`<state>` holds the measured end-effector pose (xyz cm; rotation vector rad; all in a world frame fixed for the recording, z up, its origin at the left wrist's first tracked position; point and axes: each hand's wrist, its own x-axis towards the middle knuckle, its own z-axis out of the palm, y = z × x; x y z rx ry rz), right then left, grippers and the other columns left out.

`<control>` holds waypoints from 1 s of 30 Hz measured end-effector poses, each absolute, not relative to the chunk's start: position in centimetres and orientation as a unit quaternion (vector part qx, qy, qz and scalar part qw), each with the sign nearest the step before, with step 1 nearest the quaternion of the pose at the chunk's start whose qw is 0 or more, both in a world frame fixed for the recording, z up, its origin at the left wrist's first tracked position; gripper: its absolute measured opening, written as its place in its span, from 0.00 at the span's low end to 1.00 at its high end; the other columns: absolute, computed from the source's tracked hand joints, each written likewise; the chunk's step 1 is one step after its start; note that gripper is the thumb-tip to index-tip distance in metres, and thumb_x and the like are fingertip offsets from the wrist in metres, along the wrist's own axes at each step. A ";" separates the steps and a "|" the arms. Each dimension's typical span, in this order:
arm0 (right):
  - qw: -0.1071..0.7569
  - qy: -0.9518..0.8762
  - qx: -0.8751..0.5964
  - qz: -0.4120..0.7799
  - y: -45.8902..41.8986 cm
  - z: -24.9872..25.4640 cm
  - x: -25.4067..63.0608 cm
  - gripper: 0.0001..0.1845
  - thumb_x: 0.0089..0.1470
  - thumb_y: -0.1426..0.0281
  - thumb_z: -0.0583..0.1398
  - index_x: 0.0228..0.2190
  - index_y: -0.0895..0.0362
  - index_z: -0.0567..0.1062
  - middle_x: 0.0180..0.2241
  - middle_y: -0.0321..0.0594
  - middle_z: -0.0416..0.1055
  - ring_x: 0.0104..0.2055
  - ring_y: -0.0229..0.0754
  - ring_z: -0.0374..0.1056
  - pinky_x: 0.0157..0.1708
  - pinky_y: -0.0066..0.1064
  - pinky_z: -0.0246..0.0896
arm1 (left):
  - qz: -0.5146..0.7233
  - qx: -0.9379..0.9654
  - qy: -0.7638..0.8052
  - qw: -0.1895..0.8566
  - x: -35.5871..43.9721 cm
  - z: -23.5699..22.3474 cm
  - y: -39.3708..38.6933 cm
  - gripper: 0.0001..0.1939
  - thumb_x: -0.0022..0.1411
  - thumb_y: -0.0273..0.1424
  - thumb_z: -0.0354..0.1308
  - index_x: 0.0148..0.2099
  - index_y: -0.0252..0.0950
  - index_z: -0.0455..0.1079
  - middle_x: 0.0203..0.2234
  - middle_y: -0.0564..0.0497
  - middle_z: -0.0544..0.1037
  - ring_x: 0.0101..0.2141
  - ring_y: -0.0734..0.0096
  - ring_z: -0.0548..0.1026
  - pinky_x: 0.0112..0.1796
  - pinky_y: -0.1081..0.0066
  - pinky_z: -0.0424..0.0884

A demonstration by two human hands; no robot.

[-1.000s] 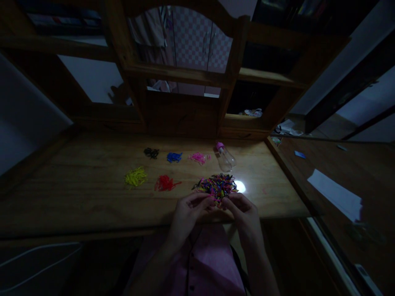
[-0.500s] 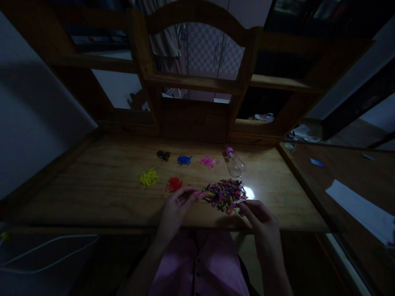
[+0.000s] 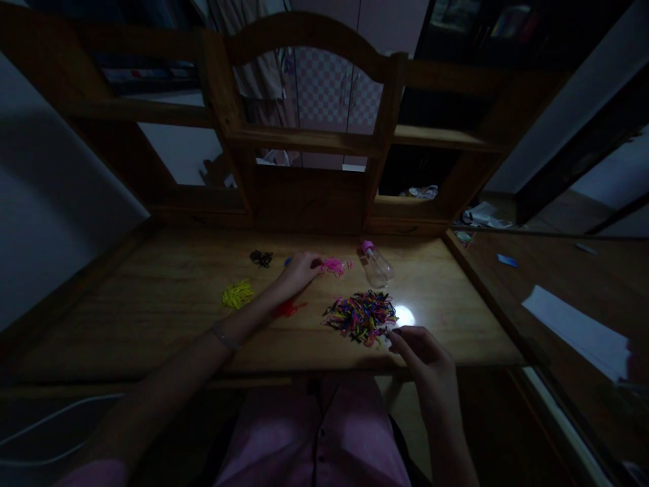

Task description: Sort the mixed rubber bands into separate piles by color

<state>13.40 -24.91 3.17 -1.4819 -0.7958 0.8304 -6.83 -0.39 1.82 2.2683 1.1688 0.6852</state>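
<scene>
A heap of mixed-colour rubber bands [image 3: 361, 316] lies on the wooden desk [image 3: 152, 318]. Small sorted piles lie behind it: black [image 3: 261, 258], pink [image 3: 334, 266], yellow [image 3: 236, 295] and red [image 3: 286, 309]. A blue pile is mostly hidden behind my left hand [image 3: 300, 269], which reaches far across and touches the edge of the pink pile with pinched fingertips. My right hand [image 3: 418, 346] rests at the near right edge of the mixed heap, fingers curled and pinched; what they hold is too small to see.
A clear bottle with a pink cap [image 3: 375, 265] lies behind the heap, next to a bright light spot [image 3: 404, 315]. A wooden hutch with shelves [image 3: 309, 142] rises at the desk's back. White paper [image 3: 578, 331] lies on the side surface at right.
My left hand left the mixed heap and stretched forward to the pink pile. My right hand stayed at the heap's near right edge.
</scene>
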 end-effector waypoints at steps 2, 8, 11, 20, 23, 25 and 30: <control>0.588 -0.338 -0.646 0.351 -25.6 3.0 13.6 0.13 0.44 0.62 0.69 0.30 0.56 0.76 0.29 0.38 0.75 0.32 0.43 0.73 0.32 0.32 0.70 | 0.245 0.844 0.419 0.228 -6.4 1.3 0.5 0.11 0.57 0.29 0.57 0.41 0.34 0.77 0.33 0.46 0.80 0.35 0.64 0.75 0.39 0.68 0.67; 0.591 -0.307 -0.668 0.331 -26.5 2.1 15.1 0.16 0.40 0.60 0.71 0.29 0.57 0.76 0.28 0.40 0.76 0.30 0.46 0.73 0.29 0.33 0.70 | 0.257 0.848 0.416 0.206 -7.3 0.9 1.6 0.19 0.57 0.24 0.55 0.52 0.35 0.71 0.37 0.47 0.78 0.37 0.65 0.74 0.42 0.68 0.67; 0.593 -0.316 -0.661 0.335 -26.4 2.0 15.3 0.16 0.40 0.61 0.71 0.29 0.56 0.76 0.29 0.39 0.76 0.30 0.45 0.73 0.29 0.32 0.69 | 0.251 0.850 0.427 0.177 -7.4 0.8 1.8 0.17 0.58 0.23 0.54 0.49 0.34 0.72 0.40 0.44 0.76 0.40 0.64 0.73 0.44 0.67 0.66; 0.589 -0.333 -0.639 0.367 -26.4 3.3 13.7 0.14 0.47 0.59 0.67 0.31 0.56 0.78 0.28 0.39 0.76 0.30 0.43 0.72 0.31 0.31 0.68 | 0.211 0.846 0.402 0.278 -4.2 1.4 1.1 0.17 0.51 0.20 0.59 0.45 0.32 0.74 0.36 0.45 0.78 0.37 0.64 0.74 0.40 0.67 0.69; 0.595 -0.317 -0.626 0.392 -26.6 3.1 13.5 0.14 0.50 0.59 0.65 0.33 0.57 0.79 0.27 0.40 0.76 0.30 0.42 0.71 0.32 0.31 0.67 | 0.250 0.847 0.402 0.243 -4.1 2.5 -0.8 0.16 0.56 0.19 0.54 0.46 0.33 0.73 0.38 0.44 0.77 0.40 0.63 0.73 0.44 0.65 0.68; 0.595 -0.308 -0.629 0.395 -26.6 2.7 13.6 0.14 0.51 0.59 0.64 0.33 0.57 0.80 0.27 0.40 0.76 0.30 0.42 0.71 0.32 0.31 0.66 | 0.283 0.841 0.397 0.233 -4.1 3.7 -3.5 0.14 0.60 0.22 0.53 0.46 0.34 0.74 0.41 0.44 0.76 0.43 0.62 0.73 0.47 0.63 0.67; 0.592 -0.321 -0.636 0.378 -26.3 2.0 13.6 0.11 0.50 0.61 0.65 0.30 0.56 0.80 0.27 0.37 0.74 0.32 0.41 0.69 0.33 0.29 0.64 | 0.281 0.762 0.354 0.464 -3.4 5.3 -13.8 0.13 0.59 0.38 0.60 0.45 0.38 0.76 0.40 0.48 0.79 0.40 0.62 0.76 0.43 0.66 0.72</control>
